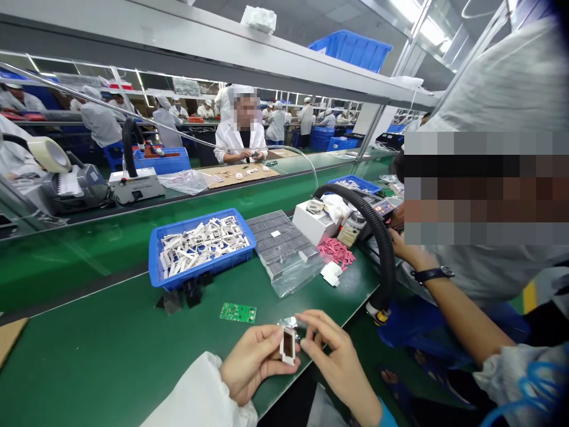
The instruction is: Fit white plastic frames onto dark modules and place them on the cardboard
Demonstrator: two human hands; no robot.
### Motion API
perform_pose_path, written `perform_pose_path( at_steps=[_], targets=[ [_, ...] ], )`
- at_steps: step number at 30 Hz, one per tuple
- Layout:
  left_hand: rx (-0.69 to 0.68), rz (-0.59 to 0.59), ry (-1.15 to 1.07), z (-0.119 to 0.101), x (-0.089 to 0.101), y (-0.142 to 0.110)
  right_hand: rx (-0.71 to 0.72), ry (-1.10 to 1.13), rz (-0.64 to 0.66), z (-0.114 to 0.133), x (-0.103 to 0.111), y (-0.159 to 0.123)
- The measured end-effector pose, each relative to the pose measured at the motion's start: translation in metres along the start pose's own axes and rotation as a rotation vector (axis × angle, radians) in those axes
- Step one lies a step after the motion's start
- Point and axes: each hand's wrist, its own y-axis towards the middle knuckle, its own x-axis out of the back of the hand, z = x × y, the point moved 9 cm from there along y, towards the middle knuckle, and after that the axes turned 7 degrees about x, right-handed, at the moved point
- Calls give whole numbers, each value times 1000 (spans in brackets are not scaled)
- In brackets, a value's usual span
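Note:
My left hand is closed on a small white rectangular frame part with a dark window, held upright near the table's front edge. My right hand is beside it, fingers curled, its fingertips touching a small silvery piece behind the part. A small green circuit board lies flat on the green table just beyond my hands. Farther back stands a blue bin filled with several similar white parts.
A tray of grey parts in clear plastic, pink pieces, a white box and small black parts lie behind. A co-worker on the right reaches past a black hose. Another person works across the conveyor; a tape dispenser sits far left.

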Motion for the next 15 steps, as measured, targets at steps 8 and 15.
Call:
perform_pose_path(
  at_steps=[8,15],
  targets=[
    [20,-55,-22,2,9,3,-47,-488,-465,-71,94,47],
    [16,-38,-40,-2,7,3,-171,-325,-485,-90,93,46]
  ],
)
